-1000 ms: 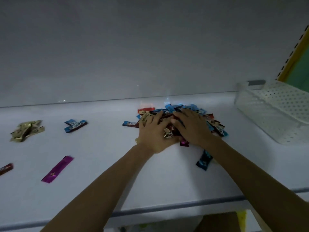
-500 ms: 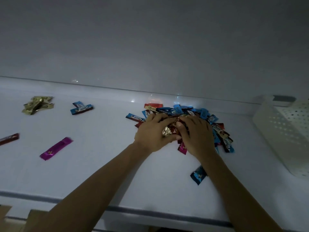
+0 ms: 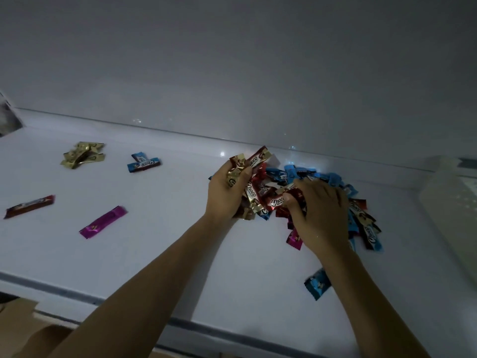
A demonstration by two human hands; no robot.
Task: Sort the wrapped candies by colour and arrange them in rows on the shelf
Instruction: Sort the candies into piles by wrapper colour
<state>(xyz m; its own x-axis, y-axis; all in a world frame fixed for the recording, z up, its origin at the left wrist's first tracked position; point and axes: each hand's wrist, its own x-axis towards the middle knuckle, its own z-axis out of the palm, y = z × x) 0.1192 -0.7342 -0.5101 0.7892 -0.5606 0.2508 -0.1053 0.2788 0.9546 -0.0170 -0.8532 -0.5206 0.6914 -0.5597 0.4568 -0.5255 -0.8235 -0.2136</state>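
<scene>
Head view: mixed candy pile (image 3: 312, 178) is lying on the shelf (image 3: 167, 254), mostly unsorted; left hand (image 3: 225, 197) is clutching a gold-and-red bunch (image 3: 242, 165), right hand (image 3: 321, 213) is pinching a red candy (image 3: 276, 202). Only a gold group (image 3: 82, 155) and blue pair (image 3: 143, 162) are sitting sorted leftward.

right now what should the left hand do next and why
Probably carry its gold candies to the gold group: the left hand grips them above the mixed pile, and gold ones lie there. The right hand pinches a red candy.
</scene>
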